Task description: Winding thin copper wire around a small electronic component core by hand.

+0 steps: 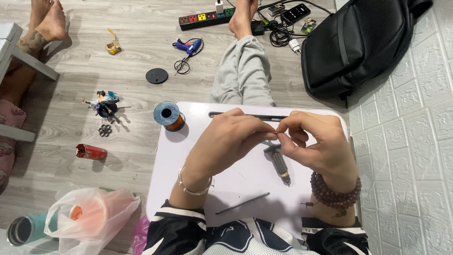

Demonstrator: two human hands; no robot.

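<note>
Over the middle of the white lap table (188, 189), the left hand (226, 144) and right hand (314, 144) are pinching together at a small copper-wound motor armature (281, 163), its shaft tip touching the tabletop, with a blue-capped spool of copper wire (169, 116) standing at the far left corner.

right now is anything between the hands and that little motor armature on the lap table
Nothing visible does. The left hand and right hand meet fingertip to fingertip directly above the motor armature, pinching something at its top end. The thin metal rod lies apart, nearer the body.
</note>
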